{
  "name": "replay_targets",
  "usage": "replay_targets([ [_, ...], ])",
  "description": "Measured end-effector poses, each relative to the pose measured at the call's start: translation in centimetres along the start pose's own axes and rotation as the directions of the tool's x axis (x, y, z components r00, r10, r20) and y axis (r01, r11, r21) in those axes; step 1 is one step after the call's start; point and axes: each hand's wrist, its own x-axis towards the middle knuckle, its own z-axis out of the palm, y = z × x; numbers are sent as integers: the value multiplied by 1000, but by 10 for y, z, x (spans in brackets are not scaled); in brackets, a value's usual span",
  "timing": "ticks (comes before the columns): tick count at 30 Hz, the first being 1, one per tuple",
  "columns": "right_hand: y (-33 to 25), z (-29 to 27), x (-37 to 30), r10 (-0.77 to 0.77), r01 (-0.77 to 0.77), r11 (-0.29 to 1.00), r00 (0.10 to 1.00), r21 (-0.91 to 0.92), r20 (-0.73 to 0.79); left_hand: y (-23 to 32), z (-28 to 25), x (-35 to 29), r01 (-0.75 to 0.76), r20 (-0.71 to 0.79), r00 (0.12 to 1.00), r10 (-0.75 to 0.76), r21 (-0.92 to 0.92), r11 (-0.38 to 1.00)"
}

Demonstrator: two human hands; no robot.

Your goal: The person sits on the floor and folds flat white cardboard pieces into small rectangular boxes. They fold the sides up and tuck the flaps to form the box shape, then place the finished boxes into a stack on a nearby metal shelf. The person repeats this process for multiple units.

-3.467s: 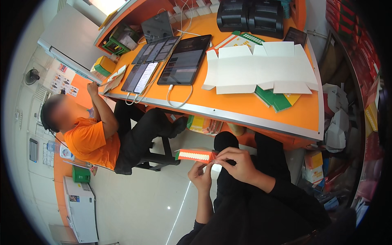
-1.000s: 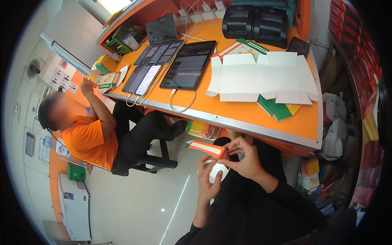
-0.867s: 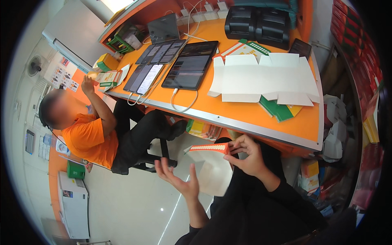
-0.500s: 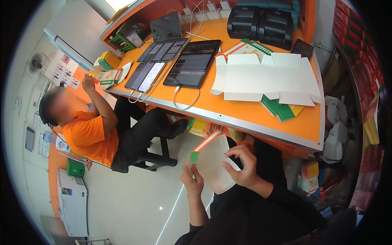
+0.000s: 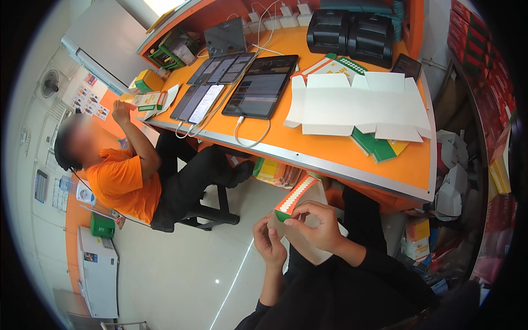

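A partly folded cardboard food box (image 5: 297,193) is held over my lap, its pale inside turned up and a red, white and green strip along one side wall. My right hand (image 5: 322,224) is closed on it, thumb and fingers pinching the wall near the green corner. At the box's left edge, my left hand (image 5: 269,245) grips with the thumb raised and the fingers partly hidden behind the card. On the orange table ahead lies an unfolded white carton (image 5: 360,104), over printed green and yellow cartons (image 5: 379,146).
Several phones (image 5: 204,102) and a large tablet (image 5: 259,85) with charging cables lie on the table (image 5: 352,165). Two black printers (image 5: 349,36) stand behind. A seated co-worker (image 5: 121,176) in orange handles a carton at left. Stacked red boxes (image 5: 478,66) line the right side.
My right hand has moved left to the box's green corner and pinches it. The box has tilted and shifted right, and my left hand has slid slightly right and down.
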Motion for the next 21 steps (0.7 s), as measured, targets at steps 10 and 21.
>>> replay_targets([
  [10,-7,-12,4,-10,1,997,993,73,122,11,-5,-1,266,98,964,-247,-375,888],
  [21,17,-12,-1,203,-299,884,938,360,281,21,6,3,215,118,975,-186,-314,925],
])
